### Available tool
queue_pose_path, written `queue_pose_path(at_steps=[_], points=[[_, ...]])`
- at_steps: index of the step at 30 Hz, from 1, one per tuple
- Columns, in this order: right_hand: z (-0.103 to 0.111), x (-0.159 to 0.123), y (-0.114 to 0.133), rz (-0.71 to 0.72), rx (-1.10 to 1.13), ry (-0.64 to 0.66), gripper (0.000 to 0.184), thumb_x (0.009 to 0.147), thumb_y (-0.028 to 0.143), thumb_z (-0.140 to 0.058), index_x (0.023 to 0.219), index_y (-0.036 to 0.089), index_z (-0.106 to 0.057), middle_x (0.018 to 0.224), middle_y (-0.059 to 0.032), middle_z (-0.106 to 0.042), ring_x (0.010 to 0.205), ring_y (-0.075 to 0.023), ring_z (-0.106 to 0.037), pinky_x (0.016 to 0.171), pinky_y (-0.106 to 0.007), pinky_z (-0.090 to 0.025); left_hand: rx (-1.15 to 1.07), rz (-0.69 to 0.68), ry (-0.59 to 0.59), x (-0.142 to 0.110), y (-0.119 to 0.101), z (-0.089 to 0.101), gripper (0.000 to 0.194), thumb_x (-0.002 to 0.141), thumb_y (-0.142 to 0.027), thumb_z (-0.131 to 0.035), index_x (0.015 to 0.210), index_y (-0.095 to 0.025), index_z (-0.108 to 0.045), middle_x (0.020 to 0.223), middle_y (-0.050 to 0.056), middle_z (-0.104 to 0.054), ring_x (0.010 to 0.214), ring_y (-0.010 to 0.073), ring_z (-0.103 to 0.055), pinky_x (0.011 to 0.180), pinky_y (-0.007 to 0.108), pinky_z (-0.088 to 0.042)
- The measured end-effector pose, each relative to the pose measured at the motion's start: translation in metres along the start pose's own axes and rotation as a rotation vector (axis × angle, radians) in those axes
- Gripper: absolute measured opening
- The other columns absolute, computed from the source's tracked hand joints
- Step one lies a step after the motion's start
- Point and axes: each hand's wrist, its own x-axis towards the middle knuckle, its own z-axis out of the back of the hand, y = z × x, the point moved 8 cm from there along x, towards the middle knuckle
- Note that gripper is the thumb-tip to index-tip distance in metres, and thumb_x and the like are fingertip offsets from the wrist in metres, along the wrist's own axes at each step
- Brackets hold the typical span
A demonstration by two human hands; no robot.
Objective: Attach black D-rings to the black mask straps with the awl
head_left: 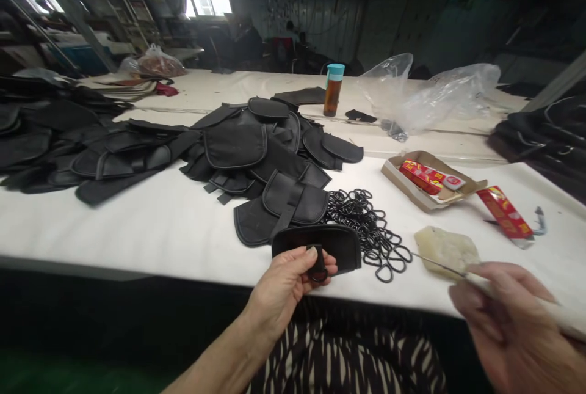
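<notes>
My left hand (290, 275) pinches a black leather-like pouch piece (343, 247) at the table's front edge. The thumb presses on its short strap, and a black D-ring (319, 275) hangs in the strap's fold. Held in my right hand (513, 302) is an awl (442, 266) with a thin metal shaft and a pale handle, pointing left. Its shaft passes in front of a yellowish wax-like block (446, 246); whether they touch I cannot tell. A heap of black D-rings (366, 223) lies between my hands.
Black pouch pieces (235, 146) are piled behind my left hand, with more (123, 156) at left. An open cardboard box (421, 198) holds red packets; another red packet (506, 214) lies beside it. Farther back are a bottle (333, 91), plastic bags (439, 98) and a dark bag (544, 137).
</notes>
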Motion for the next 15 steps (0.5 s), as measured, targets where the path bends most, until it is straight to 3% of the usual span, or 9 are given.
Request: queue_pose_path(at_steps=[4, 6, 9, 15], points=[[-0.066, -0.016, -0.018, -0.151, 0.164, 0.217, 0.024, 0.078, 0.037, -0.064, 0.068, 0.018, -0.055, 0.059, 0.0035, -0.042, 0.052, -0.0061, -0.033, 0.046, -0.014, -0.031, -0.008, 0.009, 0.033, 0.000, 0.001, 0.000, 0.018, 0.077, -0.023, -0.064, 0.080, -0.007, -0.070, 0.086, 0.013, -0.071, 0.078, 0.0186, -0.067, 0.071, 0.026, -0.050], [-0.087, -0.022, -0.026, -0.175, 0.191, 0.267, 0.025, 0.079, 0.039, -0.064, 0.069, 0.018, -0.055, 0.059, 0.0037, -0.043, 0.051, -0.0063, -0.031, 0.047, -0.014, -0.032, -0.017, 0.007, 0.050, -0.001, 0.001, 0.000, 0.018, 0.077, -0.024, -0.065, 0.081, -0.007, -0.070, 0.086, 0.013, -0.072, 0.078, 0.0186, -0.067, 0.071, 0.026, -0.050], [-0.102, -0.026, -0.035, -0.183, 0.194, 0.295, 0.025, 0.079, 0.040, -0.064, 0.071, 0.019, -0.055, 0.059, 0.0044, -0.043, 0.052, -0.0068, -0.031, 0.048, -0.015, -0.031, -0.042, 0.001, 0.093, -0.001, 0.002, 0.000, 0.020, 0.078, -0.025, -0.065, 0.081, -0.007, -0.071, 0.085, 0.013, -0.072, 0.078, 0.0182, -0.066, 0.074, 0.027, -0.050], [-0.108, -0.027, -0.042, -0.177, 0.176, 0.314, 0.025, 0.081, 0.040, -0.063, 0.071, 0.019, -0.053, 0.058, 0.0050, -0.043, 0.051, -0.0068, -0.030, 0.047, -0.017, -0.028, -0.075, 0.003, 0.127, -0.001, 0.005, 0.002, 0.019, 0.079, -0.024, -0.063, 0.083, -0.008, -0.071, 0.086, 0.014, -0.072, 0.082, 0.0197, -0.066, 0.078, 0.029, -0.049]])
